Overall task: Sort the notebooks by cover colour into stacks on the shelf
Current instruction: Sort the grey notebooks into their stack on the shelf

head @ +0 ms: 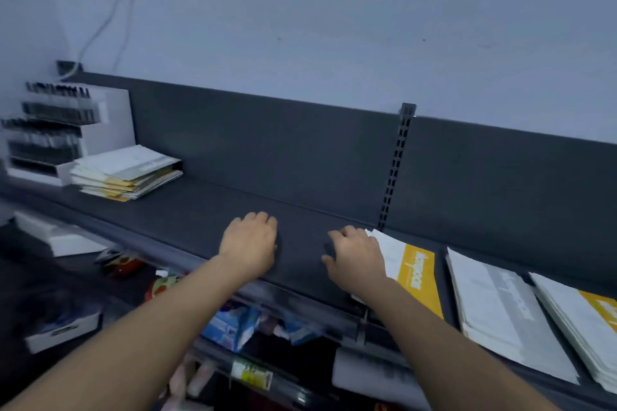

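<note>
- Nearest me, below the front lip: a lower tier with blue packets (230,327), blurred. Not part of the sort.
- Left hand (248,243): knuckles up on the bare dark shelf (200,210), fingers bent down and close together. I see nothing under it or in it.
- Right hand (355,255): same posture, thumb out on bare shelf and fingers bent. Its outer edge lies against the yellow-banded notebook (415,272). I cannot tell whether the fingertips catch the cover or only rest beside it.
- Key relation: that notebook lies immediately right of the right hand, well apart from the left. Its long axis runs from the back panel toward the front lip, slanting a little rightward as it comes toward me. I judge the right hand is the one to take it.
- Look of it: flat, white on the hand side, with a broad yellow band with white lettering along the far side. The lettering is too soft to read.
- Further right: a grey-and-white stack (500,307), then a yellow-marked stack (591,320), parallel and just apart.
- Far left, well apart from both hands: a mixed pile (127,173), grey-white cover on top and yellow edges beneath. I judge it still unsorted.
- Behind the pile: a white pen display (53,133).
- Back panel: a slotted upright (397,163) rises behind the right hand.
</note>
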A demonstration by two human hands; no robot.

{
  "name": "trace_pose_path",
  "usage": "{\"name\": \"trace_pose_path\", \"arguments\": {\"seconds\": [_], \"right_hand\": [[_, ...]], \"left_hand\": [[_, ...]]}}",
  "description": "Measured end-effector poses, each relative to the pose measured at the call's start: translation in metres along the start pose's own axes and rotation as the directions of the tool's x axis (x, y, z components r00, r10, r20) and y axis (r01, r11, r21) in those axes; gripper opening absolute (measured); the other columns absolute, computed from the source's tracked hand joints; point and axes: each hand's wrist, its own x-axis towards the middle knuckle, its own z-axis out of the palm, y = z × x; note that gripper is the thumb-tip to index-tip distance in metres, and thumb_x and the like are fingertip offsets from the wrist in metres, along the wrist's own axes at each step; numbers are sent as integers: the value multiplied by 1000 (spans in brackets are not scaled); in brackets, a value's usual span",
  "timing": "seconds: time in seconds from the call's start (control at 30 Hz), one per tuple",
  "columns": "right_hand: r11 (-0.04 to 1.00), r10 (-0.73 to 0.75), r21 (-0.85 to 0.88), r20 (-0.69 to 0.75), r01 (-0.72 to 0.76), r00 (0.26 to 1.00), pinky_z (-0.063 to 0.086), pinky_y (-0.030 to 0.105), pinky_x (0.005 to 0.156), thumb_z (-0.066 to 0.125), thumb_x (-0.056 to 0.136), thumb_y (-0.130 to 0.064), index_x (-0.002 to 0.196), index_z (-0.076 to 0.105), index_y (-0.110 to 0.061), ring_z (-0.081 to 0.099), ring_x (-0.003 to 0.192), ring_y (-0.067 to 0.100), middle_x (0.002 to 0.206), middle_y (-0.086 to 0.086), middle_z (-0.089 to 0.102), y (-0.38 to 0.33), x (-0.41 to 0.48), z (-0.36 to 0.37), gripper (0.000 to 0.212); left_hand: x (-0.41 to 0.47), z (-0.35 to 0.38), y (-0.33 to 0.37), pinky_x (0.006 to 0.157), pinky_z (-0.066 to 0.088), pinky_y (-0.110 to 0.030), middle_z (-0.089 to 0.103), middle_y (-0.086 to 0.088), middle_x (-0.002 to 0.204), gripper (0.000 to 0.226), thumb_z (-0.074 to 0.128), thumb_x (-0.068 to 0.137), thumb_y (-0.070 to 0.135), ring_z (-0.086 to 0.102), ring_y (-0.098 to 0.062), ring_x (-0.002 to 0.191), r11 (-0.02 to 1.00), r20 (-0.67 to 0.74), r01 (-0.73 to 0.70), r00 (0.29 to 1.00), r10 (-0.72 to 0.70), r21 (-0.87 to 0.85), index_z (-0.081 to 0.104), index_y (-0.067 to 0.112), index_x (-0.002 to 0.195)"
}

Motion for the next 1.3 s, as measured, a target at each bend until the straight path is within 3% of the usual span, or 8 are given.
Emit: {"name": "trace_pose_path", "arguments": {"seconds": [0.47,0.93,1.3], "right_hand": [[977,-209,53,86,205,974,33,39,102,49,94,-41,137,44,-16,41,124,27,135,9,46,-161,87,15,50],[971,-236,70,98,230,967,32,38,103,50,95,-41,138,43,-16,40,125,26,135,7,45,-304,175,41,50],[964,-262,81,93,255,960,35,37,100,52,93,-42,128,48,-17,43,121,25,130,6,48,-365,263,70,44]], "left_hand": [[-27,10,-179,93,40,-37,52,-4,125,35,48,95,36,48,-24,120,972,34,206,977,-211,110,48,14,123],[-12,47,-336,95,39,-36,52,-6,128,36,49,96,34,47,-25,122,962,50,238,968,-246,132,47,14,125],[36,86,-413,84,42,-34,55,-6,120,30,48,94,27,51,-25,113,952,45,278,957,-285,127,49,14,120]]}}
